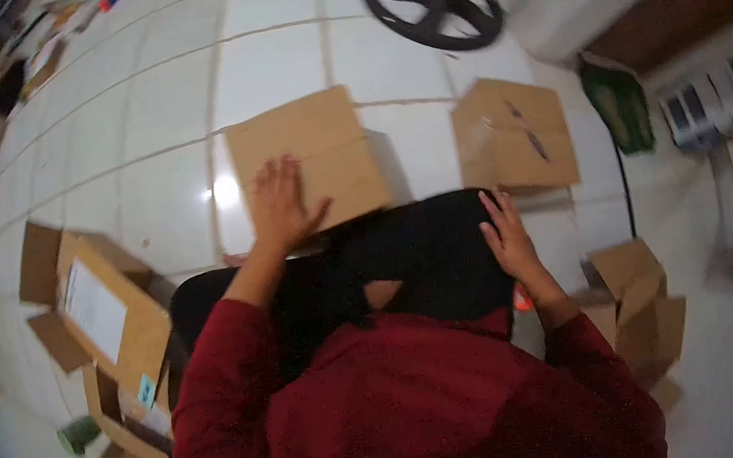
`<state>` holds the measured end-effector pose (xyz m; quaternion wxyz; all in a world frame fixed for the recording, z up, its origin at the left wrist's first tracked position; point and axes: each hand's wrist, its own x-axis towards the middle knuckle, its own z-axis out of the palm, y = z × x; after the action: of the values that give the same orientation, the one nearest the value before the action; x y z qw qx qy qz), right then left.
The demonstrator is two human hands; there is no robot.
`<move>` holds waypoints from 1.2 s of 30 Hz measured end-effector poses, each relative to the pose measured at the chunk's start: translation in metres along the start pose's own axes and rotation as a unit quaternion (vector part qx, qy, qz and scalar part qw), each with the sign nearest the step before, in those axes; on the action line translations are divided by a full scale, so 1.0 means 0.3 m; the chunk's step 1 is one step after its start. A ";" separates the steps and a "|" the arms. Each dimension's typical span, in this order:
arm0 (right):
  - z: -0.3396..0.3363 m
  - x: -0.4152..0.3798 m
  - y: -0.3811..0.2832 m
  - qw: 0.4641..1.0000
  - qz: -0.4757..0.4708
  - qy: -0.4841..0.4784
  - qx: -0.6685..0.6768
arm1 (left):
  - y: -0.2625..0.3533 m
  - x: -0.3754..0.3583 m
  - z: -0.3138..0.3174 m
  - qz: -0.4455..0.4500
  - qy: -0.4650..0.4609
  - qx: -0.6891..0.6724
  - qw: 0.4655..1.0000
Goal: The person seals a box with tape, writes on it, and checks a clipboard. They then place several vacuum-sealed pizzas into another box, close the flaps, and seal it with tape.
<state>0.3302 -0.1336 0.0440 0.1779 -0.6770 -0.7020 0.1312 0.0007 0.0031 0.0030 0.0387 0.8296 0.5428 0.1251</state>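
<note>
A closed brown cardboard box (pixel 331 158) sits on the tiled floor just in front of my crossed legs. My left hand (pixel 284 205) lies flat on its top, fingers apart, near the box's left side. My right hand (pixel 508 235) rests at my right knee with its fingers stretched out and nothing in them. Just beyond that hand stands a second cardboard box (pixel 505 135), with a dark pen-like object (pixel 529 134) on its top.
Open cardboard boxes lie at my left, one with a white label (pixel 96 310), and another open box (pixel 638 311) at my right. A black round stand base (pixel 434 4) is ahead. A green bag (pixel 618 105) lies by the right wall, and a green cylinder (pixel 80 434) at far left.
</note>
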 end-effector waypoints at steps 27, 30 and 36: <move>-0.259 -0.008 0.135 0.872 0.138 0.220 0.414 | -0.045 -0.050 -0.034 -0.008 0.027 -0.026 0.999; -0.265 0.266 -0.145 0.807 0.098 0.047 0.581 | -0.061 -0.050 -0.024 -0.014 0.018 -0.039 0.999; 0.118 0.655 -0.422 0.886 -0.121 -0.081 0.439 | -0.078 -0.050 -0.006 -0.012 0.028 -0.058 0.998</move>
<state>0.1966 0.0581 0.0801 0.4145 -0.4261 -0.6612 0.4576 -0.0262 -0.0012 -0.0023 0.0730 0.8153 0.5457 0.1794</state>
